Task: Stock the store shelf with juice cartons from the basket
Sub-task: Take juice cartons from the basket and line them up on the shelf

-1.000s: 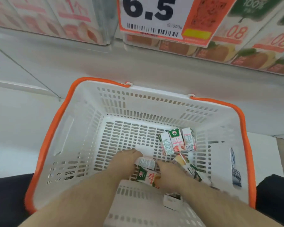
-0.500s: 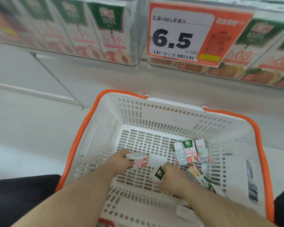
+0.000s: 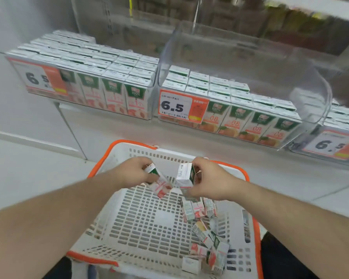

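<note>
Left hand grips a peach carton, right hand an orange carton; match each to its far shelf bin, labels forward.

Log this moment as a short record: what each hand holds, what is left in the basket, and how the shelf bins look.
left hand: grips a small white, green and pink juice carton, tilted, above the basket
right hand: grips a small white and green juice carton, roughly upright
basket: white slotted plastic basket with orange rim, loose cartons along its right side
left clear shelf bin: nearly full
middle clear shelf bin: back rows unfilled
price tag: reads 6.5
</note>
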Available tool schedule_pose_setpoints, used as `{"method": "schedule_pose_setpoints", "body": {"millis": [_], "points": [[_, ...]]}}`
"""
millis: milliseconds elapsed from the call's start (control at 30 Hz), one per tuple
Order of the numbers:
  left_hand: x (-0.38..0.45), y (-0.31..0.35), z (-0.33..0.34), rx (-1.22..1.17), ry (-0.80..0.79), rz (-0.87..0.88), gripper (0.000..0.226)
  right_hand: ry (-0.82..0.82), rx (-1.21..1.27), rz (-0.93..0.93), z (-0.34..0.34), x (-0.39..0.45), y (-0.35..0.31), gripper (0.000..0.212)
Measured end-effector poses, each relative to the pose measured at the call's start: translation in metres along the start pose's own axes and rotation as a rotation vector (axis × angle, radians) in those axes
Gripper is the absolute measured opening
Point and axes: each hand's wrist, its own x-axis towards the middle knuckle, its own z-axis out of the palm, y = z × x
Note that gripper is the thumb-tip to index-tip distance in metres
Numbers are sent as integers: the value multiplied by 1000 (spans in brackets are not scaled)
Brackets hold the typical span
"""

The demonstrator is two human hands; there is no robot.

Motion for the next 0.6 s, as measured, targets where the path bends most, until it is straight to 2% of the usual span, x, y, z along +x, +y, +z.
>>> {"method": "schedule_pose_setpoints", "body": {"millis": [133,267,400,500,600], "points": [[-16,43,-25,7,-15,115,9,48,193,6,-47,-28,-23,47],[-35,76,-42,-69,-51,197,8,102,430,-35,-67,-38,-37,59],[-46,92,-37,-499,-88,194,2,125,618,-85,-69,-38,-43,63],[-47,101,-26,-816,-33,193,21,169,618,-144,-69,-42,-47,66],[-46,105,-25,-885,2,145,32,262,492,-205,-70,-53,-47,58]]}}
